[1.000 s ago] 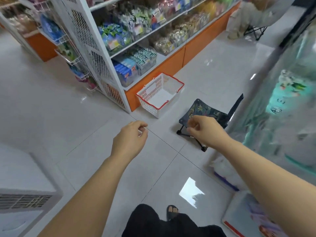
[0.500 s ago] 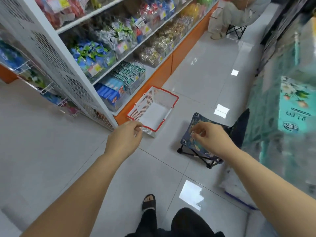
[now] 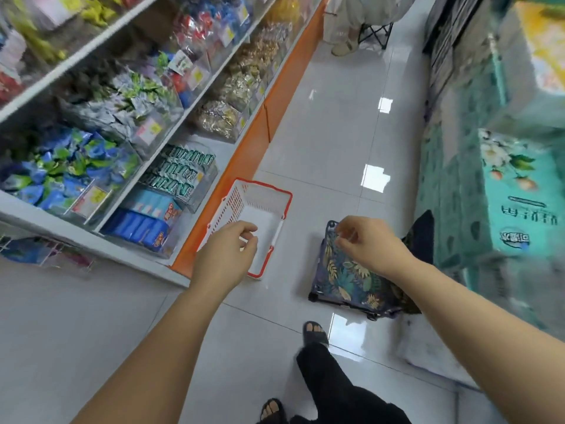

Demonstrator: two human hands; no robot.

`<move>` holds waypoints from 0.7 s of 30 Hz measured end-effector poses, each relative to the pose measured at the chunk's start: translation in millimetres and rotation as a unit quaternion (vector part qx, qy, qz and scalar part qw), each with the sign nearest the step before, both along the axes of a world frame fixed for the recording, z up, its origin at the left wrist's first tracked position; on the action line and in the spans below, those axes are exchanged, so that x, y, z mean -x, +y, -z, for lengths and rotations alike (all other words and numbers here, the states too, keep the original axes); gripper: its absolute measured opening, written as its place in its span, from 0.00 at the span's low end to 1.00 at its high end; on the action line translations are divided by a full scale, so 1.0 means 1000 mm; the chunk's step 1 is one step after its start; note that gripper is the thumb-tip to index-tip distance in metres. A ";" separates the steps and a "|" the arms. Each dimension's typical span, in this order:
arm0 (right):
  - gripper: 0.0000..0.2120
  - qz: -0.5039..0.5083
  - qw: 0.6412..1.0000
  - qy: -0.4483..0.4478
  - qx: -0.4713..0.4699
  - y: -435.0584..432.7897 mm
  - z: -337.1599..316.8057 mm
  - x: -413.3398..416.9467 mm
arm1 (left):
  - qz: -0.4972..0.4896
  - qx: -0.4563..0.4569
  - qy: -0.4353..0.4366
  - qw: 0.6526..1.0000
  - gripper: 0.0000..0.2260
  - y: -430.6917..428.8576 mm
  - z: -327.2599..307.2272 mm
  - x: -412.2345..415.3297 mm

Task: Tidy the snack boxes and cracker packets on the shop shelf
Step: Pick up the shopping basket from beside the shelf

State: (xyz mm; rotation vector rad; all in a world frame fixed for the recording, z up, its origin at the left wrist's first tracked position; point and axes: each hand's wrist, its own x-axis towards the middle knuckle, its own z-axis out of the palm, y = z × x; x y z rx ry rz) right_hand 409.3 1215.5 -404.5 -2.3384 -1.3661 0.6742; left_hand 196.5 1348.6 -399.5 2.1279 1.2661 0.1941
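Note:
Blue snack boxes (image 3: 143, 228) lie stacked on the bottom shelf at the left, with green-and-white cracker packets (image 3: 180, 174) in a clear bin just behind them. My left hand (image 3: 226, 255) hovers in front of the shelf's near corner with fingers loosely curled, holding nothing. My right hand (image 3: 370, 243) hangs above a small folding stool, fingers loosely curled and empty. Both hands are apart from the shelf goods.
A white basket with a red rim (image 3: 282, 209) stands on the floor against the orange shelf base (image 3: 253, 142). A leaf-patterned folding stool (image 3: 345, 280) sits right of it. Stacked teal tissue packs (image 3: 516, 191) line the right side. A seated person (image 3: 360, 16) is far down the aisle.
I have walked forward toward the shelf; the basket, stool and shelf goods have come closer and lower in view. Both hands stay raised, loosely curled and empty.

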 end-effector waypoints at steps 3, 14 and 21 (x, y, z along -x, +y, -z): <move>0.10 -0.010 1.000 -0.004 -0.011 0.039 -0.007 -0.034 | -0.019 -0.017 -0.018 1.000 0.10 0.030 -0.006 -0.032; 0.09 -0.023 0.994 -0.019 -0.101 0.190 -0.023 -0.099 | -0.073 -0.095 -0.018 0.993 0.10 0.146 -0.025 -0.080; 0.09 -0.056 0.988 0.004 -0.142 0.291 -0.026 -0.100 | -0.098 -0.127 -0.039 0.986 0.09 0.232 -0.029 -0.087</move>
